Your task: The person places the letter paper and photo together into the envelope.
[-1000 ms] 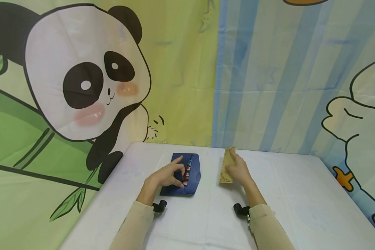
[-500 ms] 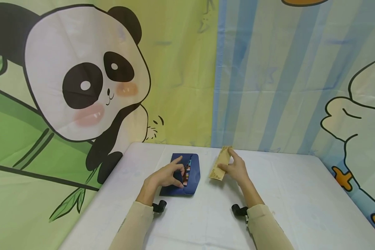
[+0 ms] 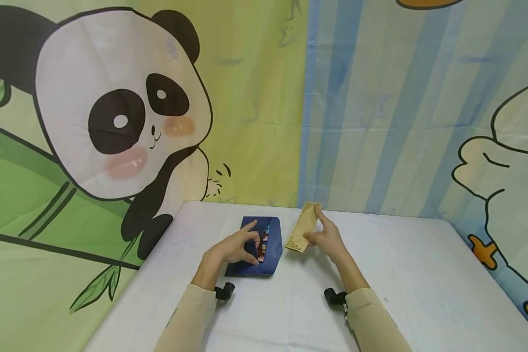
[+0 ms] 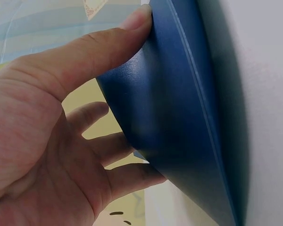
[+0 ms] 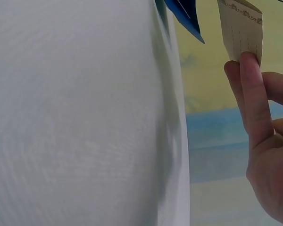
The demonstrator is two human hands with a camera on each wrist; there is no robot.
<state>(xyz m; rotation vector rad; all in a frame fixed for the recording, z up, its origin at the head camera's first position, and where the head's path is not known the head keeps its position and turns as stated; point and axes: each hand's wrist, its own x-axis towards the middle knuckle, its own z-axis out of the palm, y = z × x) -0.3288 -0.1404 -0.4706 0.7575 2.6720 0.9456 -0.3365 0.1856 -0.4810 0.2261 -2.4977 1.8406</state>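
Observation:
A dark blue envelope (image 3: 273, 252) lies on the table with its flap to the right and its mouth parted, showing a colourful printed insert (image 3: 263, 247) inside. My left hand (image 3: 233, 248) grips the envelope, thumb and index finger spread along the mouth. In the left wrist view, the thumb presses the blue paper (image 4: 165, 103) while other fingertips reach behind its edge. A long beige card (image 3: 301, 230) with a brown patterned border tilts just right of the envelope, pinched by my right hand (image 3: 332, 239). Ruled lines show on the card (image 5: 243, 35) in the right wrist view.
A white cloth covers the table (image 3: 405, 274). Behind its far edge hangs a printed curtain with a panda (image 3: 123, 122) and blue stripes. Black wrist cameras (image 3: 225, 291) sit at both cuffs.
My right hand has moved left with the beige card, bringing it close to the envelope and tilting it. The left hand and envelope have stayed in place.

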